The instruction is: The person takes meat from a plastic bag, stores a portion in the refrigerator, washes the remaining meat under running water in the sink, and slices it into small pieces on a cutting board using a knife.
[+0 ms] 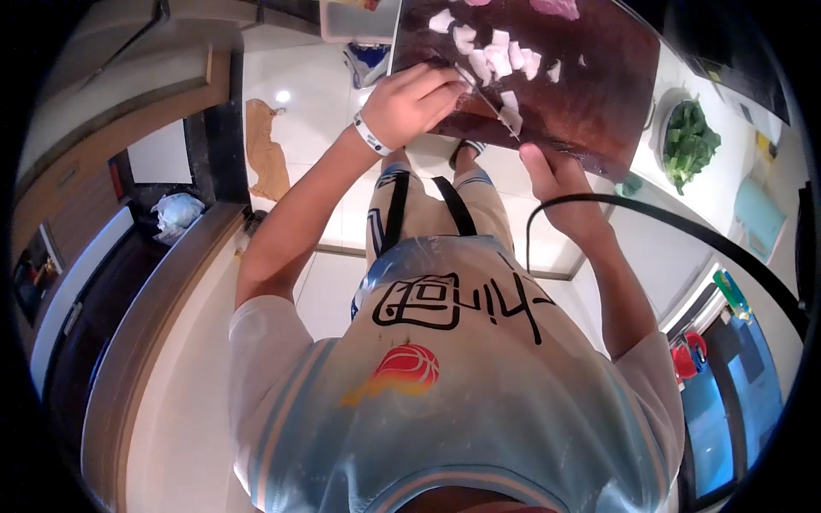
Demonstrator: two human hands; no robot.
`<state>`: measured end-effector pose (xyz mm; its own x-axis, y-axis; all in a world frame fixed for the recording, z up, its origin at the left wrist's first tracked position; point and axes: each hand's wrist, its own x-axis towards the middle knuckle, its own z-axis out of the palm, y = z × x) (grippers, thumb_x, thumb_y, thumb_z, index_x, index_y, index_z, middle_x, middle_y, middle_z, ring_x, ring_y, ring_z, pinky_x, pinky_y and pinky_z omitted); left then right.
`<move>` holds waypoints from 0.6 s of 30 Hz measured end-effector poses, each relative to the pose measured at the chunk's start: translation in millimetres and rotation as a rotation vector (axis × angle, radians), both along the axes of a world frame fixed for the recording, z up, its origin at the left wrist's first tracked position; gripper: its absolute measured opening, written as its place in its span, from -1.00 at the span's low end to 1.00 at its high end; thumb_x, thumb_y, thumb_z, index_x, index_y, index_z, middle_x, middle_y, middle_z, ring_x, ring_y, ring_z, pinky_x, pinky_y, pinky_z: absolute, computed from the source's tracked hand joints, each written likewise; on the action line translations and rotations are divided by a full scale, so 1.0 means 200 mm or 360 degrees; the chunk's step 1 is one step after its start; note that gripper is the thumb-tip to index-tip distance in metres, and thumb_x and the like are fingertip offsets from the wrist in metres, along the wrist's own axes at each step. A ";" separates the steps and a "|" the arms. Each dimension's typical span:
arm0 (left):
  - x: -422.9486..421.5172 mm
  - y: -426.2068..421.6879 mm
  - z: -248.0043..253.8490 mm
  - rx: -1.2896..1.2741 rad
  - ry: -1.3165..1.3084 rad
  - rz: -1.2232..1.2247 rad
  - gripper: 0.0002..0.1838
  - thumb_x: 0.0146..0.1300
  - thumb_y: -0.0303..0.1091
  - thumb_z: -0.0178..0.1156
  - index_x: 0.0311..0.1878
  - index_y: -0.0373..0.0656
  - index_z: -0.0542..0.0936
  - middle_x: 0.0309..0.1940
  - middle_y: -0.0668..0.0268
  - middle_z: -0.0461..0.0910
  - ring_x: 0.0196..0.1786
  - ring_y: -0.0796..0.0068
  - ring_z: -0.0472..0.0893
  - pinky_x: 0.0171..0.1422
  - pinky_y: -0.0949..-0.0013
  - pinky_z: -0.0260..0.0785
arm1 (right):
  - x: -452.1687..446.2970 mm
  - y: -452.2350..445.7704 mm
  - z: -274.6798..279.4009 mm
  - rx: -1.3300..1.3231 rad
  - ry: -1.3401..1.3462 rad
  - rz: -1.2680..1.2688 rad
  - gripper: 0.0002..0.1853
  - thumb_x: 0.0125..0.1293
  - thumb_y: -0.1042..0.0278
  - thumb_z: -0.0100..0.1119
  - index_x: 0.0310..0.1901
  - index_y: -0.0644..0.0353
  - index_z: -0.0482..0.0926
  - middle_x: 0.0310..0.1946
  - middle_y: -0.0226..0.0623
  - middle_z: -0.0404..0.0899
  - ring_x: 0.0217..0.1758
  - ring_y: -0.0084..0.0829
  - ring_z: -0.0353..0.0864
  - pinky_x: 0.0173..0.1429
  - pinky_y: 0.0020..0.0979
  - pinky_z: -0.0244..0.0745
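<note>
My right hand (pixel 560 184) is closed round a knife (pixel 494 107), its handle hidden in my grip. The thin blade slants up and left across the dark brown cutting board (pixel 599 94). Just left of the blade, my left hand (pixel 415 103) has its fingers curled together and pressed down at the board's near left side. What lies under those fingertips is hidden. Several pale chunks of what looks like fatty meat (pixel 498 56) are scattered on the board. One pale chunk (pixel 510 118) lies against the blade's right side. Pinker meat (pixel 556 7) shows at the top edge.
A bowl of leafy greens (pixel 691 145) stands on the white counter (pixel 718 94) to the right. A black strap or cable (pixel 650 205) arcs over my right forearm. A translucent tub (pixel 359 21) is beyond the board's left side. A brown cloth-like thing (pixel 267 150) lies on the tiled floor.
</note>
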<state>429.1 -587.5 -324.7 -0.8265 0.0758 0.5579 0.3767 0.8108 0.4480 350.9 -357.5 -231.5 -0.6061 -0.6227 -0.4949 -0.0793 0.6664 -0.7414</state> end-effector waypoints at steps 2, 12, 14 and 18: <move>0.01 0.01 -0.01 0.0019 -0.0003 0.0014 -0.78 0.01 -0.43 0.34 -0.21 -0.17 0.67 -0.17 0.37 0.61 -0.27 0.42 0.60 -0.28 0.41 0.54 | -0.01 -0.03 0.00 0.0088 0.0025 0.0040 -0.33 0.45 -0.25 -0.11 -0.20 0.39 0.58 -0.49 -0.03 0.56 -0.39 -0.26 0.53 -0.16 -0.25 0.43; 0.00 0.04 -0.02 0.0147 0.0001 -0.0008 -0.84 0.02 -0.48 0.38 -0.29 -0.22 0.66 -0.21 0.28 0.62 -0.27 0.31 0.63 -0.25 0.37 0.54 | -0.01 0.00 -0.01 0.0183 -0.0220 -0.0116 -0.29 0.45 -0.26 -0.14 -0.13 0.43 0.56 -0.45 -0.01 0.62 -0.28 -0.18 0.63 -0.09 -0.21 0.46; 0.01 0.04 -0.02 0.0149 -0.0022 -0.0003 -0.84 0.03 -0.49 0.37 -0.28 -0.22 0.67 -0.18 0.29 0.62 -0.26 0.31 0.63 -0.23 0.36 0.55 | -0.04 -0.18 -0.01 0.0281 -0.0380 -0.0103 -0.31 0.45 -0.24 -0.14 -0.13 0.42 0.56 -0.43 -0.02 0.62 -0.26 -0.20 0.62 -0.07 -0.23 0.44; 0.02 0.03 0.01 0.0159 -0.0098 -0.0010 -0.84 0.04 -0.49 0.36 -0.26 -0.21 0.68 -0.16 0.30 0.62 -0.24 0.33 0.64 -0.20 0.34 0.56 | 0.00 -0.10 -0.03 0.0158 -0.0201 -0.0103 -0.32 0.45 -0.23 -0.12 -0.13 0.43 0.56 -0.48 -0.05 0.57 -0.33 -0.24 0.55 -0.09 -0.28 0.43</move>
